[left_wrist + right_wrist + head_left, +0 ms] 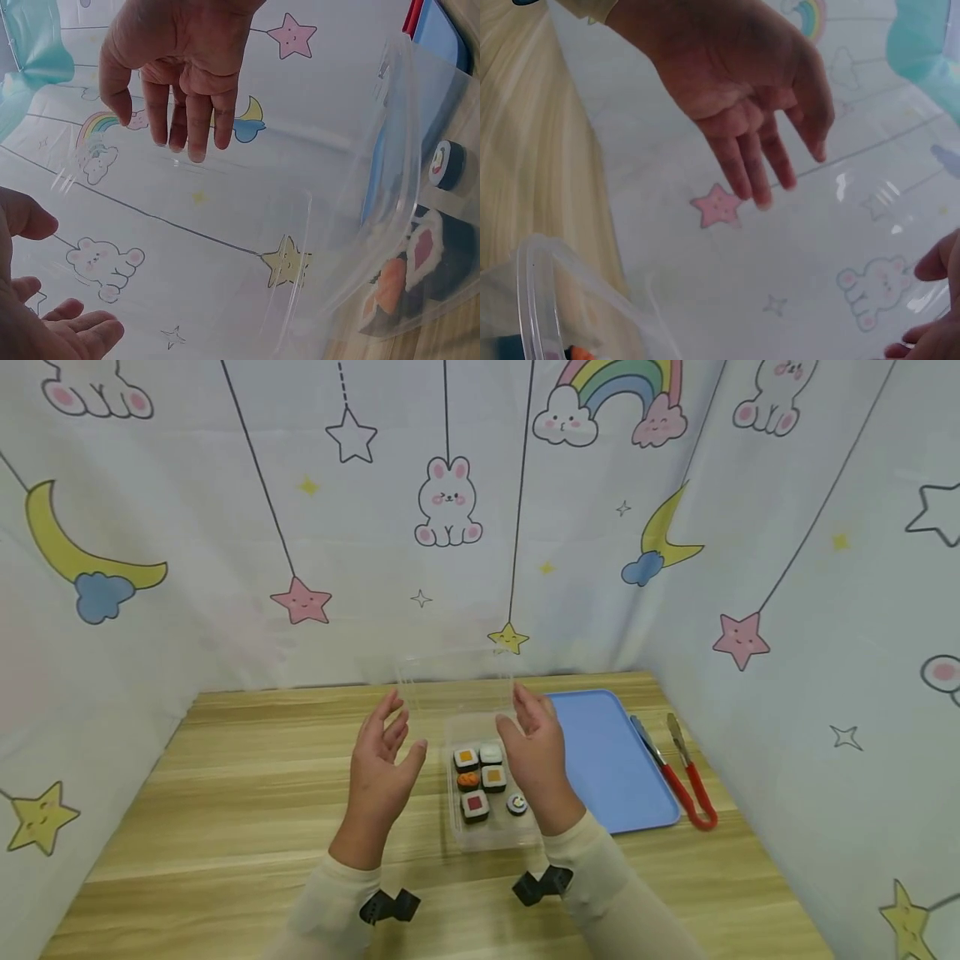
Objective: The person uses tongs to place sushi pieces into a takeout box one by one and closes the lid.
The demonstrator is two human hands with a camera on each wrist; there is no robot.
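A clear plastic box (491, 841) holds several sushi pieces, among them a square roll with a red centre (474, 807), an orange-topped piece (467, 780) and a small round roll (516, 804). Its transparent lid (453, 681) stands raised at the back. My left hand (380, 777) is left of the lid, fingers loosely bent, thumb apart. To the right, my right hand (536, 760) overlaps the box's side, its fingertips right at the lid's edge. Both palms face inward. In the left wrist view, the right hand's relaxed fingers (199, 127) hang by the clear lid.
A blue tray (618, 768) lies right of the box. Tongs with red handles (693, 793) rest over its right edge and on the wooden table (262, 793). A white curtain (360, 552) with printed figures stands behind and at both sides.
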